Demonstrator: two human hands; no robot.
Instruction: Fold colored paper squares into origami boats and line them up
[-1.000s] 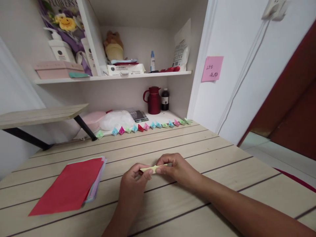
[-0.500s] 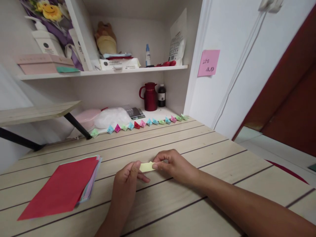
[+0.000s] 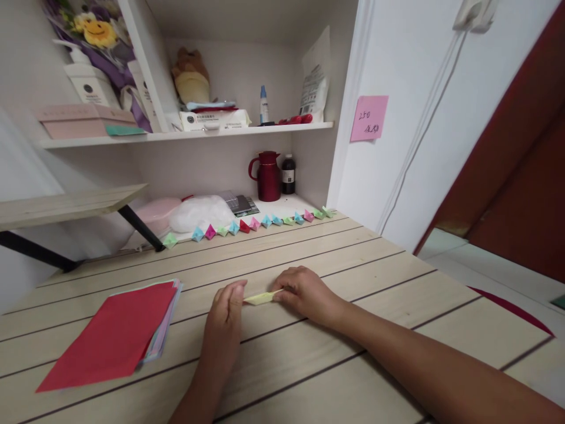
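Observation:
Between my two hands, just above the wooden table [image 3: 282,365], is a small folded piece of yellow paper [image 3: 260,298]. My left hand [image 3: 228,306] pinches its left end, thumb upward. My right hand [image 3: 304,294] grips the right end between thumb and bent fingers. The paper now shows as a thin, slanted strip, its ends hidden by my fingers. To the left lies a stack of coloured paper [image 3: 115,335] with a red sheet on top. Along the table's back edge runs a row of small folded paper boats [image 3: 244,226] in several colours.
Behind the boats, a shelf unit [image 3: 273,128] holds a red jug [image 3: 268,176], a dark bottle [image 3: 288,175] and a white plastic bag [image 3: 203,213]. A small raised stand [image 3: 75,206] with black legs occupies the left. A pink note [image 3: 369,119] is on the wall.
The yellow paper has been tilted, from showing its broad face to a narrower side. My left fingers have straightened and turned up around its left end. The view has shifted slightly.

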